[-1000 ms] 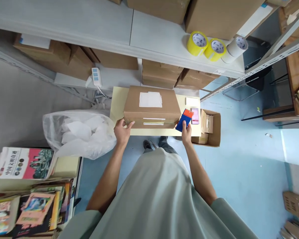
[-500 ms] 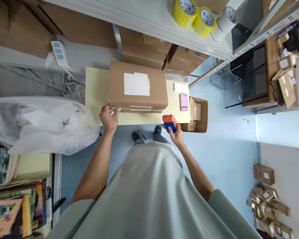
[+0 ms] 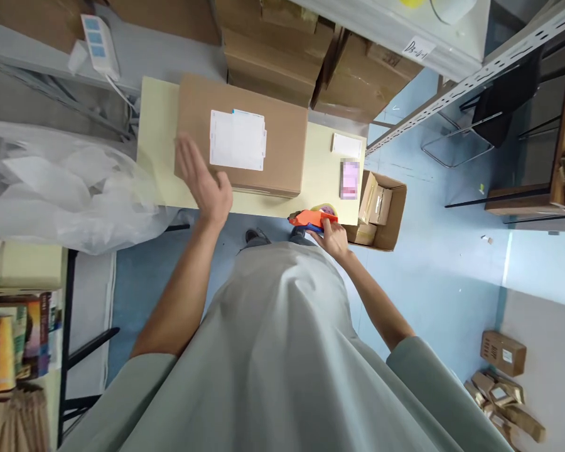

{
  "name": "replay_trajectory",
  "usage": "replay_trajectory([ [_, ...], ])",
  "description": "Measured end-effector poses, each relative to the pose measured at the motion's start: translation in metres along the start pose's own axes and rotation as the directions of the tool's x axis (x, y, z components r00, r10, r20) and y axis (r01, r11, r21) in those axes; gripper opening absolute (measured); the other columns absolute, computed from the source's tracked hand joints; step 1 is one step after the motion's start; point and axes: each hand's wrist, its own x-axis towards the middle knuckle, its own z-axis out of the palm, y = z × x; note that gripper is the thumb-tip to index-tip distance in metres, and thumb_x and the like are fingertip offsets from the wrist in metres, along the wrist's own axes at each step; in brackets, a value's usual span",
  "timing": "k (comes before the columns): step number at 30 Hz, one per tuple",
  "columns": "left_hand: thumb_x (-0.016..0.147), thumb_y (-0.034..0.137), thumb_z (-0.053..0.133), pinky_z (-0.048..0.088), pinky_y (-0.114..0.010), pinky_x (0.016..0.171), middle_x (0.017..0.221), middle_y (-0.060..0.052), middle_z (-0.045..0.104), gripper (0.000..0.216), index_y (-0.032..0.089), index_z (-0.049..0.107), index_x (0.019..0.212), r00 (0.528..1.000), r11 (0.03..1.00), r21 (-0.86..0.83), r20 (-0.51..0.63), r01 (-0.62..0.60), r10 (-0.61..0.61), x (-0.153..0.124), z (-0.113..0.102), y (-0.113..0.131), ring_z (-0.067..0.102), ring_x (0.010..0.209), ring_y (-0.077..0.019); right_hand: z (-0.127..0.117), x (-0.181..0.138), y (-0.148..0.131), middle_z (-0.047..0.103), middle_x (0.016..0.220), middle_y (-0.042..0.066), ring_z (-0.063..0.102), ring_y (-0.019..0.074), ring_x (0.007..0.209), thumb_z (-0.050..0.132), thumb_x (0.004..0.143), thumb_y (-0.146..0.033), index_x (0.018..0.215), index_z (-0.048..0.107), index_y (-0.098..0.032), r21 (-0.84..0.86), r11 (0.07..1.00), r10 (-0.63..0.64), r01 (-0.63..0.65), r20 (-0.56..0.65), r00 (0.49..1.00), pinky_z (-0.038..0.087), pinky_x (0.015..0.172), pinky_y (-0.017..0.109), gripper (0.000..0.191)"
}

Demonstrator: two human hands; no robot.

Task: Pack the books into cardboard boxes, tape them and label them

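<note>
A closed cardboard box (image 3: 273, 144) with a white label (image 3: 238, 139) lies on a pale yellow table (image 3: 156, 144). My left hand (image 3: 202, 182) is raised over the box's near left corner, fingers stretched out flat, holding nothing. My right hand (image 3: 332, 235) grips an orange and blue tape dispenser (image 3: 311, 218) at the table's near edge, right of the box. A pink phone (image 3: 349, 179) and a small white card (image 3: 346, 145) lie on the table's right end.
A full clear plastic bag (image 3: 61, 188) sits left of the table. An open carton (image 3: 381, 210) stands on the blue floor at the right. Shelves with brown boxes (image 3: 273, 50) and a power strip (image 3: 96, 37) are behind. Books (image 3: 14, 342) lie at the lower left.
My left hand has let go of the box's corner and lifted, opening flat. My right hand has drawn the tape dispenser back to the table's edge and turned it. The view tilted down.
</note>
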Motion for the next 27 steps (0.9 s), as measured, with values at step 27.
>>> replay_trajectory([
  [27, 0.092, 0.076, 0.06, 0.021, -0.048, 0.145, 0.156, 0.001, 0.07, 0.059, 0.033, 0.074, 0.129, 0.927, 0.973, -0.162, 0.31, -0.166, 0.21, 0.029, 0.138, 0.052, 0.024, 0.172, -0.02, 0.038, 0.085, 0.053, 0.079, 0.099, 0.022, 0.077, 0.0364, 0.095, 0.027, 0.116, -0.072, 0.133, 0.059, -0.01, -0.142, 0.966, -0.219, 0.215, -0.008, 0.976, 0.058, 0.092, 0.048, 0.072],
])
